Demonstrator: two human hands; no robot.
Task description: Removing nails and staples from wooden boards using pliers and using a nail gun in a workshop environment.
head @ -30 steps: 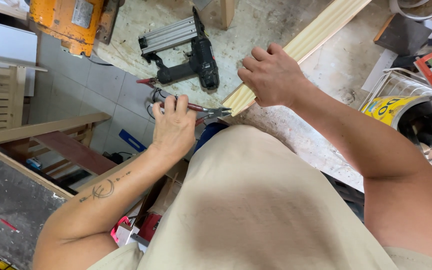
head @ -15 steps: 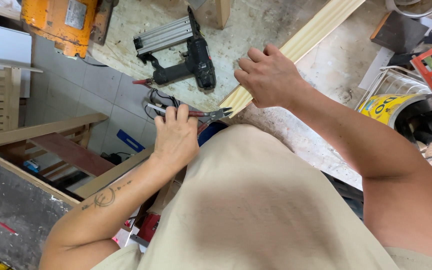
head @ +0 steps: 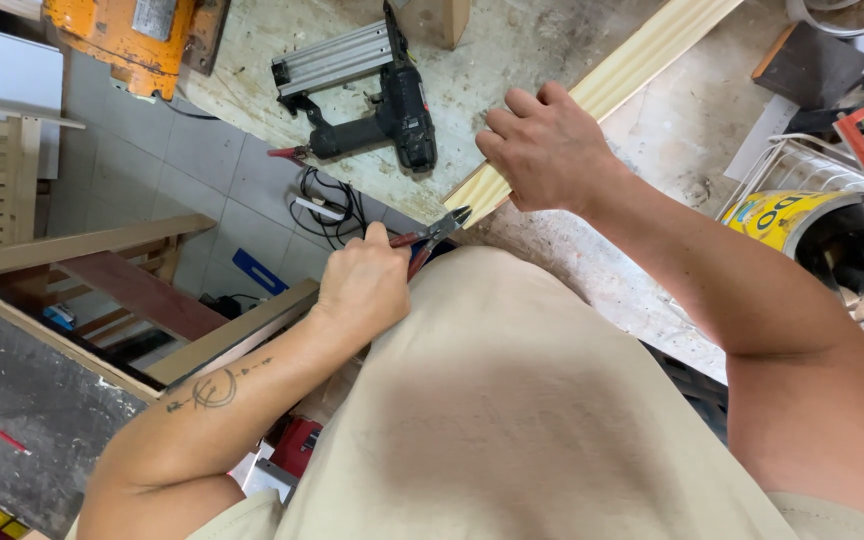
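My right hand [head: 548, 150] grips a long pale wooden moulding strip [head: 642, 65] that lies diagonally across the worn workbench [head: 512, 40]. My left hand [head: 364, 285] holds red-handled pliers [head: 434, 234], whose jaws point at the strip's near end by the bench edge. The jaws are slightly apart and sit just short of the wood's end. My beige shirt hides the bench edge below them.
A black and silver nail gun [head: 372, 90] lies on the bench beyond the hands. An orange machine [head: 132, 35] sits at the top left. Wooden frames [head: 102, 250] stand on the tiled floor to the left. A yellow can in a wire basket [head: 787, 205] is on the right.
My left hand with the pliers has moved lower and right, toward the strip's near end. My right hand stays on the strip. The view has shifted slightly.
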